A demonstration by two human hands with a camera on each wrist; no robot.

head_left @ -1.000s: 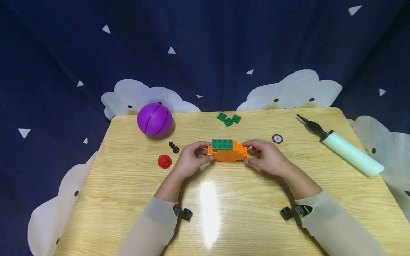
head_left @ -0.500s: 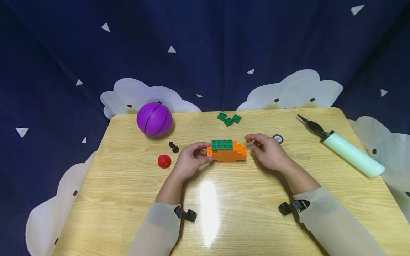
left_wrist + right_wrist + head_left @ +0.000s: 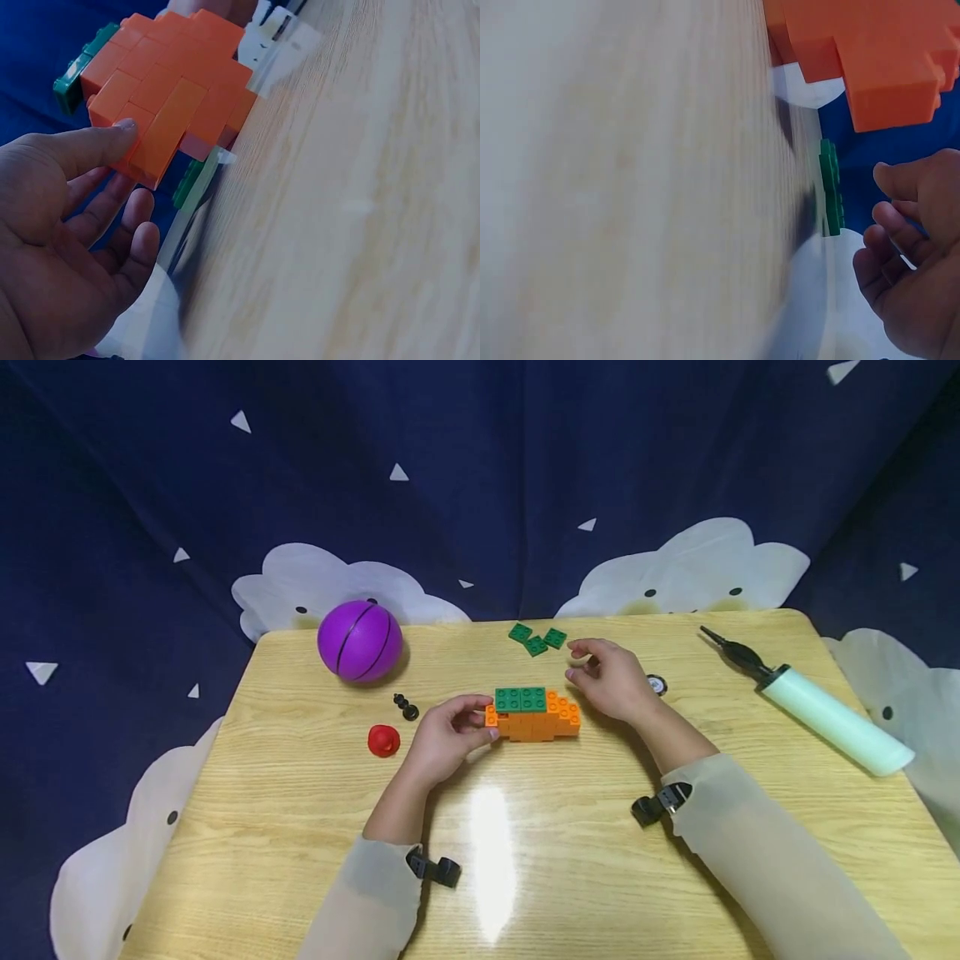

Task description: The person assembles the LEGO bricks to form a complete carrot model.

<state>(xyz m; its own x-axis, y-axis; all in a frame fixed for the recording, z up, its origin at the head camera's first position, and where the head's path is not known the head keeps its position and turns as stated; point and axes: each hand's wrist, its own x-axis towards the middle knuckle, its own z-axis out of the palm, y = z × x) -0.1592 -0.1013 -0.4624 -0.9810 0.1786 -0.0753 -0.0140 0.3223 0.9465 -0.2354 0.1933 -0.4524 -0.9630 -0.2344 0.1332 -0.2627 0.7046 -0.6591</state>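
A stepped build of orange toy bricks [image 3: 528, 727] stands mid-table, with green toy bricks [image 3: 521, 699] on top. My left hand [image 3: 442, 737] pinches its left end; in the left wrist view the thumb [image 3: 120, 135] presses the orange face. Nothing is held in my right hand [image 3: 611, 683], which hovers beyond the build's right end, its fingers loosely bent. Just left of those fingertips lie several small green square brick plates [image 3: 536, 646] near the far table edge. One green plate [image 3: 830, 187] shows beside the right hand in the right wrist view.
To the left are a purple ball [image 3: 360, 641], a black chess pawn-like piece [image 3: 407, 707] and a small red hat-shaped thing [image 3: 384, 741]. A poker chip [image 3: 657, 684] lies partly behind the right hand. Far right lies a hand pump [image 3: 832, 718]. A dark blue curtain [image 3: 480, 485] hangs behind the table.
My right hand has let go of the build's right end and moved away toward the green plates at the back. The left hand keeps its grip, and the build stays in place.
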